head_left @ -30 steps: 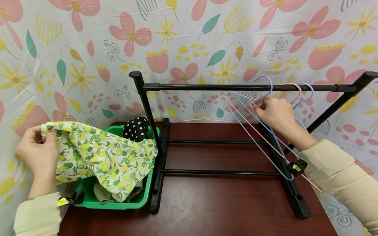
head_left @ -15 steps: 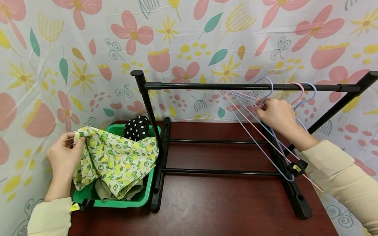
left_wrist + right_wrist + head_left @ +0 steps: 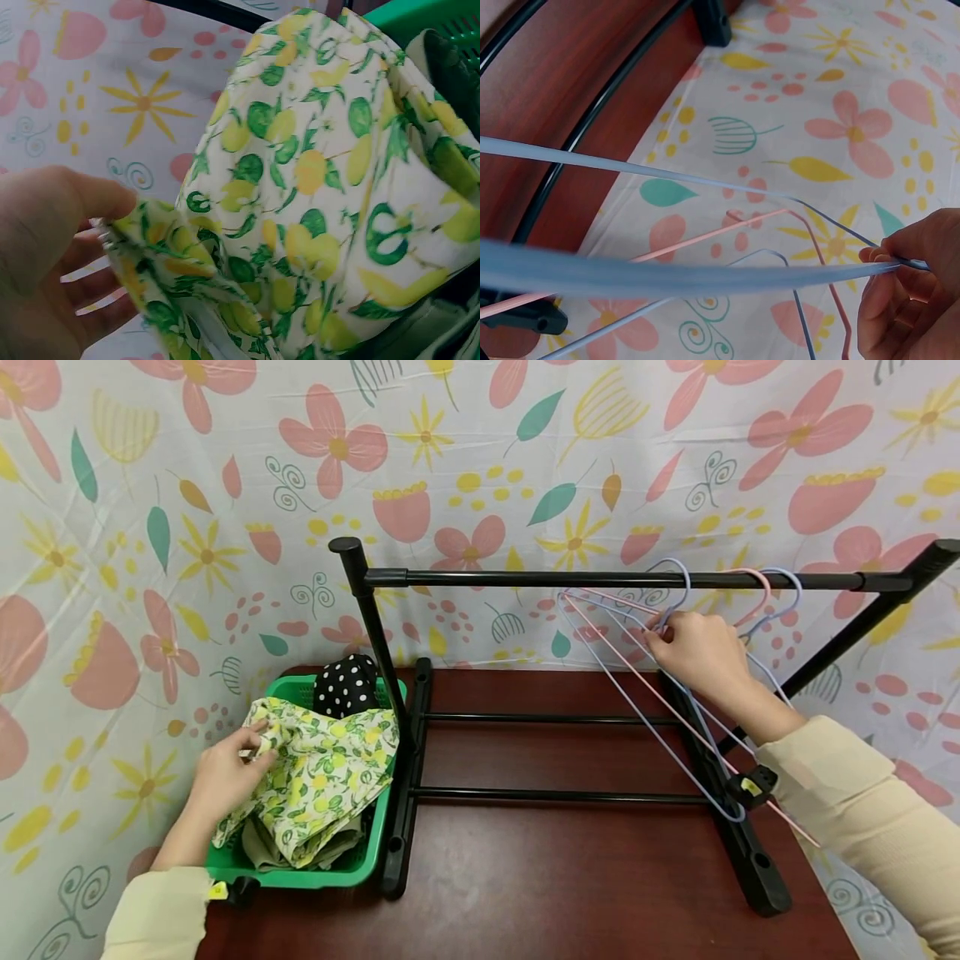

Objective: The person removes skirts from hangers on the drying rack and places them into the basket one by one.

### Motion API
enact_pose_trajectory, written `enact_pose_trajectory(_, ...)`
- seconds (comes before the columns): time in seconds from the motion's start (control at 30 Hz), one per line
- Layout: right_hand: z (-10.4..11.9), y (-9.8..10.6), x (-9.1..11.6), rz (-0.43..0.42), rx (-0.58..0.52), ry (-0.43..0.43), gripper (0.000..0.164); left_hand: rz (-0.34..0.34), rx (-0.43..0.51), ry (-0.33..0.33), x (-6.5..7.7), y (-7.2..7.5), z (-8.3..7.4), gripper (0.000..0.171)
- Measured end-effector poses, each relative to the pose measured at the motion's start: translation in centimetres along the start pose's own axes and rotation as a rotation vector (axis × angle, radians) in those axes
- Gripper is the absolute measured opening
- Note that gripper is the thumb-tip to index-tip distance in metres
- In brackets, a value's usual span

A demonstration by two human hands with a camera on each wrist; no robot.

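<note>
A lemon-print cloth (image 3: 322, 777) lies bunched over the green basket (image 3: 322, 878), draping across its left side. My left hand (image 3: 234, 772) pinches the cloth's edge; in the left wrist view the thumb of that hand (image 3: 45, 232) presses on the fabric, fingers behind it. On the right, my right hand (image 3: 693, 652) pinches the neck of a lavender-blue hanger (image 3: 678, 585), whose hook is over the rack's top bar (image 3: 510, 579). The right wrist view has the right hand (image 3: 911, 292) on the hanger's wire. A pink hanger (image 3: 759, 589) and another blue hanger (image 3: 787, 602) hang beside it.
A black polka-dot cloth (image 3: 347, 685) and an olive cloth (image 3: 262, 847) are also in the basket. The black rack's left foot (image 3: 397, 843) stands right against the basket. Its lower rails cross the brown table (image 3: 555, 885). A floral sheet (image 3: 465, 460) covers the wall.
My left hand has moved right and slightly down toward the basket, and the lemon-print cloth has gone from stretched out to bunched over the basket. My right hand stays on the hanger.
</note>
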State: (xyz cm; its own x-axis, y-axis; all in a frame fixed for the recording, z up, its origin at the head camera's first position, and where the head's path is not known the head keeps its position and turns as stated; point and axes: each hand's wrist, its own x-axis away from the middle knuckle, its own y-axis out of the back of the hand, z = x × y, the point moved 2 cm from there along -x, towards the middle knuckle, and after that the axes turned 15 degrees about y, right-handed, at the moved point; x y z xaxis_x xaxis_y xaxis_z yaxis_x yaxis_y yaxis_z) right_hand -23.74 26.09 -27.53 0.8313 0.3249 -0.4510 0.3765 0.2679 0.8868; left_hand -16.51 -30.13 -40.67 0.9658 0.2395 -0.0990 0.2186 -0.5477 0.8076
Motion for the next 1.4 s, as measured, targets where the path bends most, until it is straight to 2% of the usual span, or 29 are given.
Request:
enact_pose_trajectory(0.1, -0.1, 0.0, 0.0, 0.0, -0.002, -0.001, 0.026, 0.117, -0.005, 0.008, 0.0, -1.1, 0.1, 0.017)
enact_pose_trajectory(0.2, -0.1, 0.0, 0.1, -0.001, 0.0, -0.013, 0.031, 0.189, -0.012, 0.029, -0.1, -1.9, 0.1, 0.018)
enact_pose_trajectory(0.37, -0.1, 0.1, 0.3, -0.001, -0.001, -0.019, 0.031, 0.24, -0.03, 0.035, -0.2, -3.1, 0.1, 0.015)
enact_pose_trajectory(0.53, -0.2, 0.1, 0.4, -0.003, -0.001, -0.009, 0.02, 0.295, -0.045, 0.045, -0.1, -3.9, 0.3, 0.015)
enact_pose_trajectory(0.6, -0.3, 0.0, 0.3, 0.006, 0.001, -0.014, 0.021, 0.315, -0.047, 0.045, 0.0, -4.0, 0.2, 0.014)
enact_pose_trajectory(0.8, -0.2, -0.1, 0.3, 0.042, 0.01, -0.044, 0.039, 0.373, -0.056, 0.083, 0.3, -4.5, 0.4, 0.014)
enact_pose_trajectory(0.9, -0.1, -0.1, 0.4, 0.036, 0.008, -0.037, 0.038, 0.422, -0.063, 0.095, 0.5, -4.6, 0.4, 0.026)
enact_pose_trajectory(1.03, 0.0, -0.1, 0.5, 0.017, 0.005, -0.014, 0.027, 0.482, -0.081, 0.072, 0.8, -5.0, 0.2, 0.048)
enact_pose_trajectory(1.13, 0.0, -0.1, 0.6, 0.016, 0.0, -0.011, 0.022, 0.505, -0.109, 0.033, 0.9, -5.3, 0.0, 0.05)
enact_pose_trajectory(1.4, 0.1, -0.1, 0.6, 0.059, -0.004, -0.023, 0.028, 0.604, -0.181, -0.017, 1.4, -6.5, 0.1, 0.054)
